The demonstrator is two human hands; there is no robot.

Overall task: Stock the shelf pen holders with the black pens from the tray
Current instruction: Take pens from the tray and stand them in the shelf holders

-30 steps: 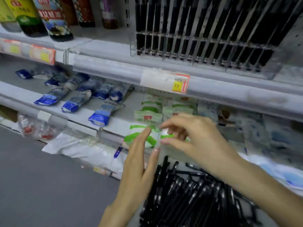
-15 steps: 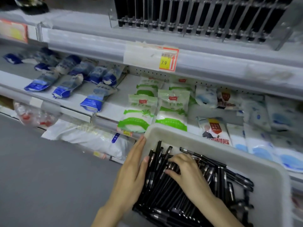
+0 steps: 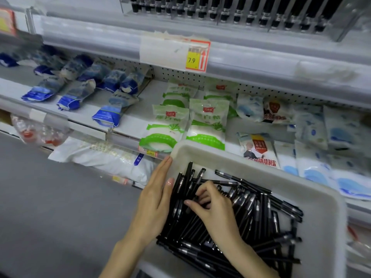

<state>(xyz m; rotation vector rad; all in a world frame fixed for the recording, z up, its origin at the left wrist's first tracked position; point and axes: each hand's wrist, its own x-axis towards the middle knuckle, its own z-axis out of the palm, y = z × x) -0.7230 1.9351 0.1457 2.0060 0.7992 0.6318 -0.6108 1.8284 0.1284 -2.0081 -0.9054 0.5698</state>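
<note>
Left hand [image 3: 154, 201] lies flat, fingers straight and together, pressing the left side of the heap of black plastic pens [image 3: 257, 217]. Just beside it, the right hand [image 3: 215, 211] sits on that heap, fingers and thumb curled round a few pens. Under both hands: the white rectangular plastic tray [image 3: 220, 155], holding the heap. Far beyond the fingertips, up top, clear slotted pen holders [image 3: 241, 11] show rows of black pens. Green-and-white packets [image 3: 166, 133] lie just past the left fingertips.
</note>
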